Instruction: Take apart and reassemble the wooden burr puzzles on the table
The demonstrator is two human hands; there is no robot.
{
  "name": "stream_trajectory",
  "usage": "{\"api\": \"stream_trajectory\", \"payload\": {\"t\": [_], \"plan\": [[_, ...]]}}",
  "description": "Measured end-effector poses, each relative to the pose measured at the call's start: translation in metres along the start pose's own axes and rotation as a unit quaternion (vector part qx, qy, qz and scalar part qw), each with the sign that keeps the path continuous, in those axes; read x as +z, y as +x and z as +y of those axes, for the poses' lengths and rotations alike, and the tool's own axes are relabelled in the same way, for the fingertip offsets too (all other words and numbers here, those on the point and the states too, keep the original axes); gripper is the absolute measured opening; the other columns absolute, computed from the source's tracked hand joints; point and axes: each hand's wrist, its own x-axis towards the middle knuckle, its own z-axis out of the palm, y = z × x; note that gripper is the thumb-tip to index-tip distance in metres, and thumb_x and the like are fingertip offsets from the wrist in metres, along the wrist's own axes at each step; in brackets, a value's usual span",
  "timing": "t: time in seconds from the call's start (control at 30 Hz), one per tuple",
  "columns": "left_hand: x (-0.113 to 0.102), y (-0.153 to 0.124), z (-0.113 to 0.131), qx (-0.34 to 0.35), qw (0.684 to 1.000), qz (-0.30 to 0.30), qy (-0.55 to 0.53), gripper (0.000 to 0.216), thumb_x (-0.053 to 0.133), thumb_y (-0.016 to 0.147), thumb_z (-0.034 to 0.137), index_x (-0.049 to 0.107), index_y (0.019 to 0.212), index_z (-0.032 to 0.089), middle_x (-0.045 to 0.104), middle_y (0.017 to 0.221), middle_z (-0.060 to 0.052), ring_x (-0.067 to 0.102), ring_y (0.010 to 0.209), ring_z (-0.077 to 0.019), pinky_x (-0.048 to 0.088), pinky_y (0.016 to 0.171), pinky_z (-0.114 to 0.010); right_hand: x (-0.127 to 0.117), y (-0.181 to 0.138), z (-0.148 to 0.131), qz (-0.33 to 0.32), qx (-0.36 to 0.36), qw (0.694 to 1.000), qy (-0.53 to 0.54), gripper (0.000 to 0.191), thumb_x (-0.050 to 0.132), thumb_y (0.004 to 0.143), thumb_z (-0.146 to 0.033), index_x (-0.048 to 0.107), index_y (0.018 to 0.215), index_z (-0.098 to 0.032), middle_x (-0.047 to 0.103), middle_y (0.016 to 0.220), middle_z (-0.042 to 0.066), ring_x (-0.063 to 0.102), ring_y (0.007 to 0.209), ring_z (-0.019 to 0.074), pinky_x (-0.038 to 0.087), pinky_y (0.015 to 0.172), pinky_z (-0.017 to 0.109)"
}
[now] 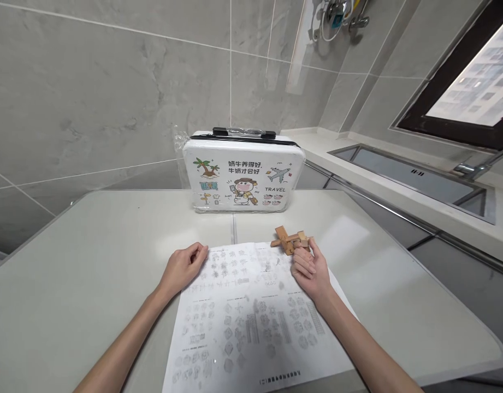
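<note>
Several small brown wooden puzzle pieces (290, 240) cluster at the far right edge of a printed sheet (251, 295), some crossing over one another. My right hand (311, 270) is at the near right side of this cluster. Its fingers are curled, and one outer digit reaches up against a light wooden block; part of the grip is hidden. At the sheet's upper left edge rests my left hand (185, 265), closed in a loose fist with nothing visible in it. Rows of small grey drawings of puzzle shapes cover the sheet.
A white carrying case (243, 174) with cartoon prints and a black handle, partly in clear plastic, stands upright at the table's back. The pale table (91, 262) meets a tiled wall behind. On the right are a counter with a sink (410, 174) and a window.
</note>
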Motion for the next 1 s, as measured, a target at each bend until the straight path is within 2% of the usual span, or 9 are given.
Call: {"api": "stream_trajectory", "payload": {"t": [0.13,0.27,0.4,0.47,0.63,0.7,0.77,0.87,1.0], "plan": [[0.0,-0.001,0.002,0.005,1.0,0.001,0.005,0.046,0.043,0.103,0.056,0.042,0.071,0.023,0.048,0.059,0.003,0.039,0.056,-0.0158,0.032,0.061,-0.029,-0.005,0.002,-0.001,-0.016,-0.004,1.0,0.006,0.022,0.076,0.097,-0.036,0.058,0.098,-0.024,0.035,0.047,-0.014,0.026,0.032,0.0057,0.028,0.031,0.013],[-0.001,-0.002,0.004,0.004,1.0,0.001,-0.004,0.045,0.044,0.102,0.055,0.042,0.07,0.023,0.043,0.06,0.003,0.038,0.056,-0.0157,0.031,0.061,-0.029,0.003,0.001,0.002,0.037,-0.055,0.997,-0.034,0.025,0.075,0.098,-0.042,0.059,0.093,-0.022,0.033,0.046,-0.014,0.021,0.032,0.0051,0.023,0.029,0.016],[-0.002,-0.006,0.007,0.024,1.0,0.017,0.011,0.043,0.045,0.103,0.051,0.042,0.07,0.023,0.041,0.059,0.004,0.035,0.054,-0.0148,0.03,0.06,-0.029,0.02,-0.004,0.011,0.117,-0.154,0.964,-0.182,0.037,0.068,0.1,-0.059,0.061,0.092,-0.023,0.032,0.046,-0.013,0.023,0.034,0.0057,0.022,0.033,0.018],[0.0,-0.01,0.011,0.044,0.999,0.024,0.017,0.042,0.045,0.103,0.049,0.042,0.07,0.023,0.04,0.058,0.004,0.034,0.053,-0.0142,0.03,0.06,-0.029,0.027,-0.008,0.017,0.114,-0.183,0.937,-0.275,0.042,0.064,0.1,-0.064,0.061,0.092,-0.023,0.034,0.047,-0.012,0.025,0.034,0.0064,0.023,0.035,0.02],[0.012,-0.024,0.039,0.065,0.996,0.011,-0.055,0.041,0.045,0.105,0.047,0.056,0.075,0.022,0.055,0.063,0.001,0.044,0.058,-0.0155,0.037,0.064,-0.03,0.036,-0.021,0.033,0.005,-0.124,0.872,-0.473,0.038,0.059,0.104,-0.058,0.066,0.095,-0.022,0.043,0.048,-0.008,0.034,0.04,0.0115,0.03,0.043,0.026],[0.019,-0.031,0.052,0.071,0.993,-0.02,-0.095,0.031,0.053,0.103,0.046,0.065,0.09,0.021,0.068,0.081,-0.003,0.057,0.072,-0.0187,0.045,0.074,-0.031,0.039,-0.026,0.04,-0.04,-0.12,0.827,-0.548,0.031,0.061,0.102,-0.048,0.066,0.085,-0.022,0.043,0.049,-0.006,0.034,0.044,0.0124,0.028,0.046,0.027],[0.025,-0.036,0.062,0.069,0.986,-0.044,-0.145,0.025,0.06,0.098,0.044,0.067,0.107,0.022,0.074,0.102,-0.007,0.063,0.089,-0.0225,0.05,0.087,-0.035,0.044,-0.029,0.044,-0.089,-0.144,0.776,-0.607,0.031,0.063,0.099,-0.037,0.06,0.072,-0.023,0.042,0.053,-0.004,0.034,0.049,0.013,0.027,0.051,0.028],[0.031,-0.042,0.07,0.073,0.967,-0.097,-0.222,0.049,0.072,0.091,0.045,0.062,0.134,0.024,0.07,0.133,-0.012,0.065,0.115,-0.0291,0.05,0.106,-0.042,0.05,-0.034,0.05,-0.16,-0.173,0.715,-0.658,0.038,0.059,0.097,-0.027,0.045,0.062,-0.023,0.039,0.055,-0.004,0.033,0.052,0.0133,0.025,0.056,0.029],[0.033,-0.046,0.072,0.065,0.931,-0.2,-0.299,0.081,0.085,0.083,0.047,0.052,0.154,0.03,0.057,0.157,-0.012,0.052,0.145,-0.0352,0.04,0.123,-0.048,0.053,-0.038,0.055,-0.231,-0.165,0.673,-0.683,0.036,0.058,0.093,-0.02,0.037,0.065,-0.023,0.037,0.057,-0.005,0.032,0.053,0.0127,0.024,0.057,0.028]]}}
